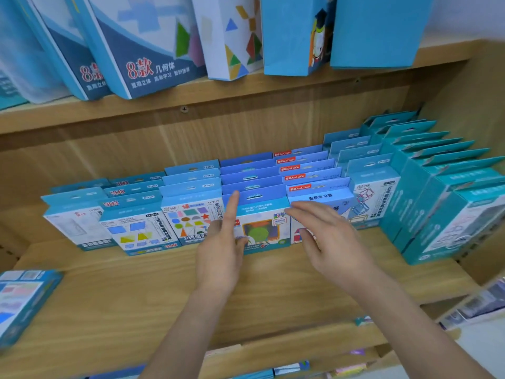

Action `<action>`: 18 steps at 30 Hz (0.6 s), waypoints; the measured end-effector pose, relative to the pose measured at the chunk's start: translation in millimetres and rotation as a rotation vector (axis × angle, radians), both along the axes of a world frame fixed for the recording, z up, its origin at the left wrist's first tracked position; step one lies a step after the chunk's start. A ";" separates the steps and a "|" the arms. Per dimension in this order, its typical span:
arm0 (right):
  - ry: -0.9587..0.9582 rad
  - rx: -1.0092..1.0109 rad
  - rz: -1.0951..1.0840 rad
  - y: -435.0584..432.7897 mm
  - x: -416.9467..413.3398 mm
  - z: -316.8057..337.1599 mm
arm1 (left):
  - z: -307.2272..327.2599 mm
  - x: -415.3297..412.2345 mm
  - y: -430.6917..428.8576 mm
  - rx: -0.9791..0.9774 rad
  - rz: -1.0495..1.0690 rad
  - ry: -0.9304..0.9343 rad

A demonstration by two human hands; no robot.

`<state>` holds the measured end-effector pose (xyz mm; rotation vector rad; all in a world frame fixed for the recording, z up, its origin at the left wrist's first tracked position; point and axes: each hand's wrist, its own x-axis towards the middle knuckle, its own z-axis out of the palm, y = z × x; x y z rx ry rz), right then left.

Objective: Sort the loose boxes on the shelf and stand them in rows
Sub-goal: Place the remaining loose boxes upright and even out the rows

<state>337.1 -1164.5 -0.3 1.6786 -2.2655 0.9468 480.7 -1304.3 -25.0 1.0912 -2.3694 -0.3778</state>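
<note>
On the light wooden shelf board (pixel 164 283), blue-topped cardboard boxes (pixel 191 187) stand in rows along its back edge. The left hand (pixel 218 255) has its index finger straight up along the left edge of the front blue box with a green circle (pixel 262 231) and its thumb on the box's face; whether it pinches is unclear. The right hand (pixel 333 242) is flat, its straight fingers (pixel 300 212) touching the neighbouring white-and-blue box (pixel 319 196). A loose blue box (pixel 21 302) lies at the left edge.

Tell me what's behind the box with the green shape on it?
Behind that front box, more blue box tops stand in a row. Their fronts are covered, so what is printed on them cannot be seen.
</note>
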 end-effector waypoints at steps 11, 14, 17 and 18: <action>0.201 0.093 -0.054 -14.5 -0.8 5.0 | 11.9 -4.1 2.4 -0.224 0.068 -0.431; 0.225 0.090 -0.079 -14.7 -0.9 7.2 | 12.2 -7.5 5.9 -0.243 0.064 -0.452; 0.224 0.085 -0.097 -14.9 -0.3 6.0 | 14.9 -10.0 6.6 -0.217 0.064 -0.446; 0.220 0.092 -0.100 -15.1 0.3 5.7 | 15.5 -9.3 5.4 -0.212 0.064 -0.437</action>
